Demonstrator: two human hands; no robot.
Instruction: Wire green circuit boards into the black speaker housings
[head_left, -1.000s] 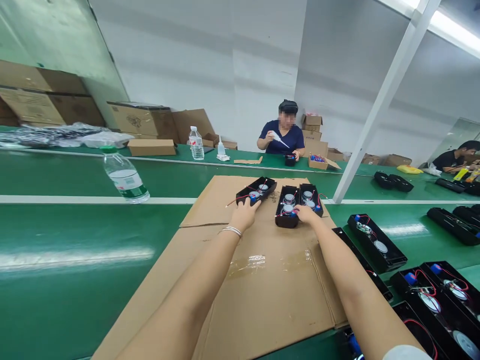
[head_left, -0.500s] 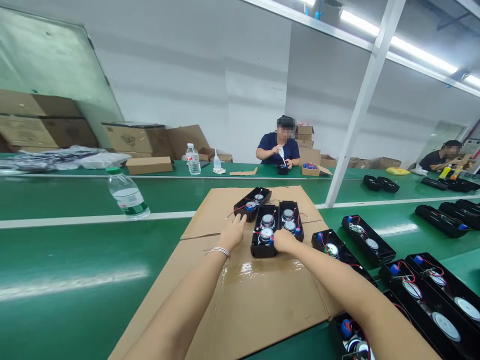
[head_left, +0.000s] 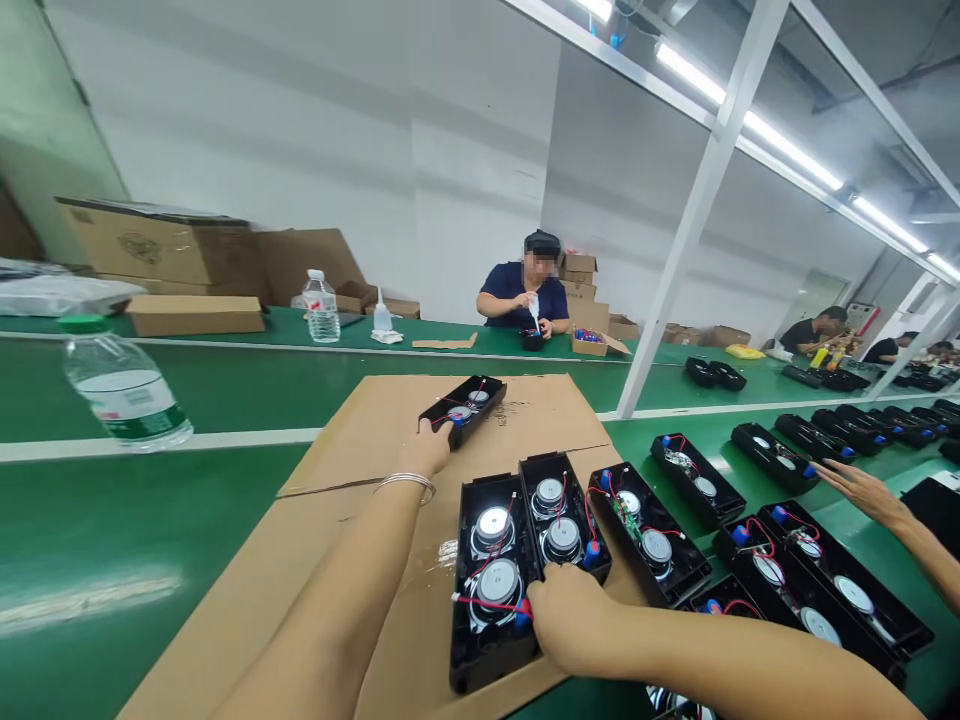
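Note:
My left hand (head_left: 430, 448) is closed on the near left end of a black speaker case (head_left: 466, 408) at the back of the cardboard sheet (head_left: 352, 540). Two more black cases lie side by side nearer to me, a left one (head_left: 491, 580) and a right one (head_left: 562, 515), each with two round silver speakers, red wires and a blue part. My right hand (head_left: 562, 615) is closed at the near end of this pair, where they meet; its fingertips are hidden. A bracelet circles my left wrist.
A water bottle (head_left: 131, 390) stands at the left. More black cases (head_left: 652, 535) fill the green bench at the right, where another person's hand (head_left: 859, 488) reaches in. A person (head_left: 525, 290) sits opposite, holding a white bottle. A white post (head_left: 675, 250) rises behind the cardboard.
The side-by-side cases have come nearer to me with my right hand. My left hand and its case now stand apart from them. Another person's hand has appeared at the right, and the view has shifted right.

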